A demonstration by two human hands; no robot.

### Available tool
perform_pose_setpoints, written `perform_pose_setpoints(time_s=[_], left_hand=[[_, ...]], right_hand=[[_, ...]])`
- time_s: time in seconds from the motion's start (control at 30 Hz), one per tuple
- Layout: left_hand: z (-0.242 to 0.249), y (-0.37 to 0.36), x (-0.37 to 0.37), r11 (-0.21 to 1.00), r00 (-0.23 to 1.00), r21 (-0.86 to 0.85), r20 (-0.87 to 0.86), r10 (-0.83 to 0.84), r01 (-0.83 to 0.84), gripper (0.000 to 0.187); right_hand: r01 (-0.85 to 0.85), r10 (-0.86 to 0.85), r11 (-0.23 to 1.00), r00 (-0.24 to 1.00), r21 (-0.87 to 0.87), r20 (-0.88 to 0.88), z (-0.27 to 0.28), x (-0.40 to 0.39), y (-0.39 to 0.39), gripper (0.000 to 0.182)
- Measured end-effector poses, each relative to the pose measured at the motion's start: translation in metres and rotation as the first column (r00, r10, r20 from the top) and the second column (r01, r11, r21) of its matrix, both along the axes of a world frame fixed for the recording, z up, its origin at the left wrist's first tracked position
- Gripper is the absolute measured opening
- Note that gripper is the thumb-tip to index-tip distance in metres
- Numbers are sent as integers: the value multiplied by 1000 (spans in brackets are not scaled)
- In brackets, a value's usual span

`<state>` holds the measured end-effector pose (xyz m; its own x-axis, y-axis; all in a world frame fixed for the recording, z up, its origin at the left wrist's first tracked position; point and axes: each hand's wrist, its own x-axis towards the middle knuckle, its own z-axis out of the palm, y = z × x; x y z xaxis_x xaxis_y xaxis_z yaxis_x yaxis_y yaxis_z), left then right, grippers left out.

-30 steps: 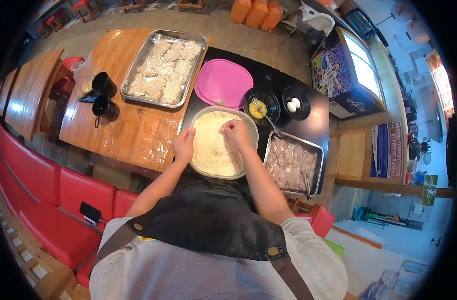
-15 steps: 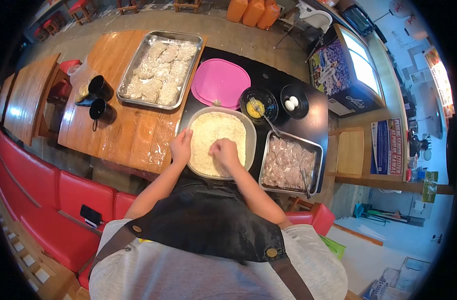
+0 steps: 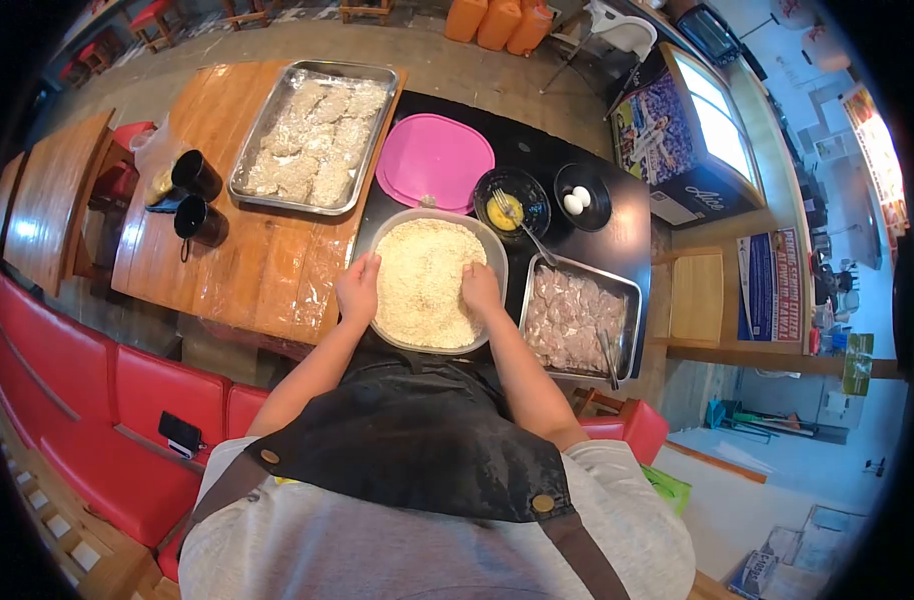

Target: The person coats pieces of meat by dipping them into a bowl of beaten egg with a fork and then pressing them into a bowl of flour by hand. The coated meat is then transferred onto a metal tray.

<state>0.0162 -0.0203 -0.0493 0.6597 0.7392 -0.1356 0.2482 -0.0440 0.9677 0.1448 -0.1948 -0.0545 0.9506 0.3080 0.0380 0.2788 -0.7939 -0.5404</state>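
Pale crumbs fill a rounded tub at the front of the black table. My left hand grips the tub's left rim, thumb on top. At the right inner side of the tub, my right hand is closed, its fingertips against the crumbs; what it holds, if anything, is hidden. Just right of the tub lies a metal tray of raw meat pieces with a utensil. Behind the tub are a pink lid and a black bowl of beaten egg with a fork.
Coated pieces fill a metal tray on the wooden table at the left. Two black cups and a plastic bag stand farther left. Another black bowl holds two white eggs.
My right hand has moved from the middle of the crumbs to the tub's right side. My left hand stays at the left rim. The view has shifted slightly.
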Motion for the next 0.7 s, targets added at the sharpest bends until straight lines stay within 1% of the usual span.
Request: perform_pose_setpoints(time_s=[0.03, 0.07, 0.1, 0.13, 0.2, 0.23, 0.3, 0.33, 0.37, 0.4, 0.43, 0.5, 0.53, 0.6, 0.63, 0.7], left_hand=[[1, -1, 0, 1000, 999, -2, -33, -11, 11, 31], [0, -2, 0, 1000, 1000, -5, -30, -10, 10, 31], [-1, -2, 1, 1000, 1000, 9, -11, 6, -6, 31], [-2, -2, 2, 999, 1000, 24, 7, 26, -26, 30], [-2, -3, 0, 1000, 999, 5, 18, 27, -27, 30], [-2, -2, 0, 1000, 999, -9, 34, 17, -16, 30], [-4, -2, 1, 999, 999, -28, 38, 30, -29, 32], [-5, -2, 1, 998, 998, -48, 44, 41, -39, 35], [-5, -2, 2, 998, 998, -48, 43, 39, -37, 35], [-5, -2, 1, 999, 1000, -36, 9, 29, -28, 34], [-6, -1, 0, 1000, 999, -23, -26, 20, -21, 33], [2, 0, -1, 1000, 1000, -28, -25, 12, -13, 33], [7, -2, -1, 999, 1000, -36, -20, -1, 0, 33], [5, -3, 1, 998, 1000, -56, 2, 5, -5, 34], [4, -2, 1, 997, 1000, -74, 20, 18, -17, 34], [4, -2, 0, 999, 1000, -34, 12, 22, -22, 34]], right_hand=[[-18, 20, 1000, 975, 8, -223, 6, 6, -5, 21], [-34, 39, 999, 900, 19, -433, 12, 11, -10, 23], [-2, 55, 993, 901, 121, -431, 16, 12, -11, 27], [-11, 61, 993, 901, 118, -429, 21, 14, -14, 27], [-131, 182, 980, 891, 149, -416, 62, 2, -11, 23], [-132, 184, 980, 889, 149, -419, 67, -2, -9, 23], [-190, 371, 908, 779, 374, -505, 74, -11, -3, 16], [-187, 368, 908, 780, 374, -505, 79, -13, 0, 16], [-190, 337, 927, 800, 323, -497, 84, -16, 4, 13], [-192, 307, 943, 817, 271, -488, 86, -19, 8, 11], [-192, 307, 943, 816, 272, -490, 82, -23, 12, 11], [-278, 364, 925, 843, 258, -396, 70, -30, 20, 11], [-273, 359, 927, 844, 258, -399, 63, -37, 23, 11], [-330, 393, 916, 852, 227, -347, 61, -44, 30, 13], [-343, 384, 923, 837, 173, -391, 61, -42, 32, 11], [-370, 413, 911, 838, 183, -358, 67, -50, 34, 11]])
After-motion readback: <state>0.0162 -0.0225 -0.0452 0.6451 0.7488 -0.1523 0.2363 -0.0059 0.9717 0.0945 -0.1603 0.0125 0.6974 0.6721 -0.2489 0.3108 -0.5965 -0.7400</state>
